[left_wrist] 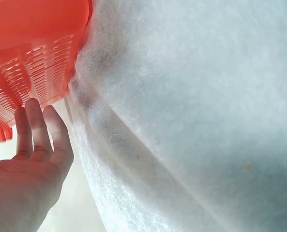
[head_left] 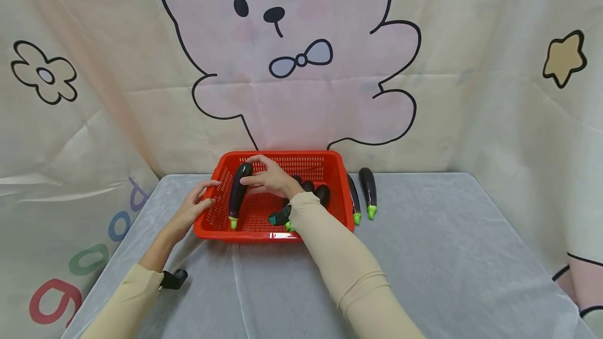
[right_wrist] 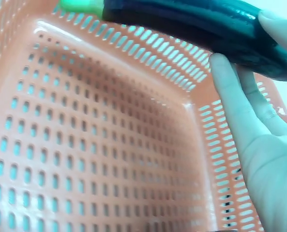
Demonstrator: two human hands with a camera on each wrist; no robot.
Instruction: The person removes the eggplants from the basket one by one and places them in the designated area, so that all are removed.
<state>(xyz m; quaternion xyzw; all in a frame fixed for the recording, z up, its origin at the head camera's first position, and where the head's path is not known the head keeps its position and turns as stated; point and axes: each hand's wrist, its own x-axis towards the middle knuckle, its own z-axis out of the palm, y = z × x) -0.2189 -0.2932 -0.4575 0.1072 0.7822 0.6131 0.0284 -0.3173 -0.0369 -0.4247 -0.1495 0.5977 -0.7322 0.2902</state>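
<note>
A red perforated plastic basket [head_left: 254, 236] stands on the cloth-covered table near its back edge. Over its left part, my right hand [head_left: 273, 178] pinches a dark purple eggplant [head_left: 237, 192] near its thick end between thumb and fingers. The green stem end points down towards the front; in the right wrist view the eggplant [right_wrist: 182, 21] spans the top above the holed floor. My left hand [head_left: 188, 211] is at the basket's left side, its fingers extended by the rim; whether they touch it I cannot tell. Several more eggplants [head_left: 322, 194] lie in the basket's right part, partly hidden by my right forearm.
Two eggplants lie on the table just right of the basket: one [head_left: 354, 203] close against its wall, another [head_left: 369, 192] slightly further out. A printed curtain [head_left: 452, 119] hangs behind the table. Grey cloth [head_left: 424, 255] covers the tabletop.
</note>
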